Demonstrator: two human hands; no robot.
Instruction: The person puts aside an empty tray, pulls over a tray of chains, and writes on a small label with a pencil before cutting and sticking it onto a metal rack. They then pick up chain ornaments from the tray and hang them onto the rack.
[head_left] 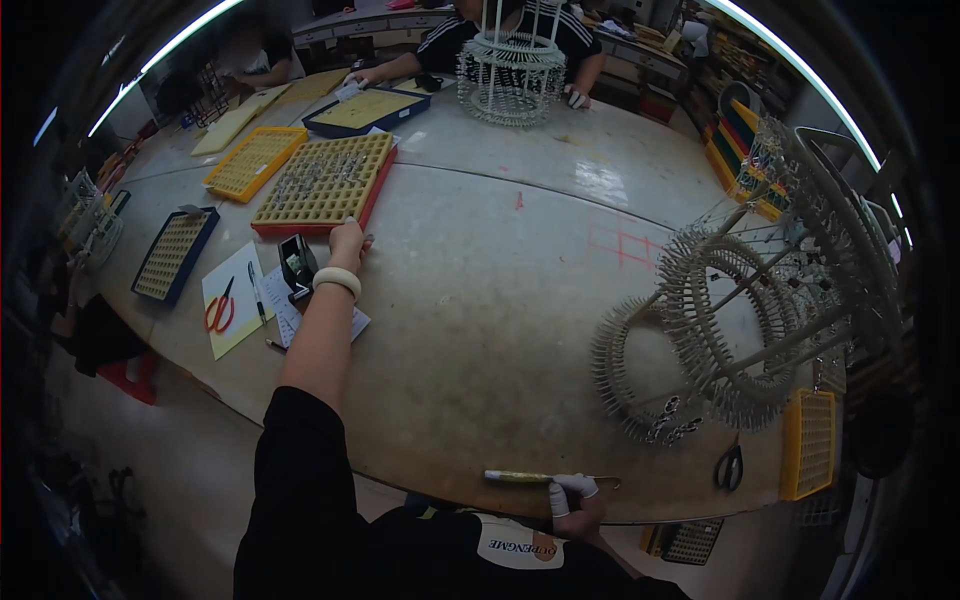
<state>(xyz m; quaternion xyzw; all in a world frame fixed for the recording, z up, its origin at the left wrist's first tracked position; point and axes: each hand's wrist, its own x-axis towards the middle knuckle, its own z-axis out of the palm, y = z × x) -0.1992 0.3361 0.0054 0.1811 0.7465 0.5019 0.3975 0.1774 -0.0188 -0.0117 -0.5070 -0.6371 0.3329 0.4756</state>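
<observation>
My left hand (348,242), with a white bangle at the wrist, is closed on the front edge of a red tray (324,228). The tray holds a yellowish slotted insert (330,172) with many small metallic pieces in its slots. At the near table edge my right hand (576,506) wears white finger covers. It is closed round a slim hook tool (520,476) with a yellow-green handle; the thin hooked tip points right. Beside my left forearm are a small black device (297,262), papers (287,312) and a pen (257,292).
Wire racks with many hooks (720,320) take up the right side. Black scissors (729,466) lie near a yellow tray (808,445). Red-handled scissors (220,308) and a blue tray (176,254) are at left. Opposite, a person (430,55) sits behind another rack (510,80).
</observation>
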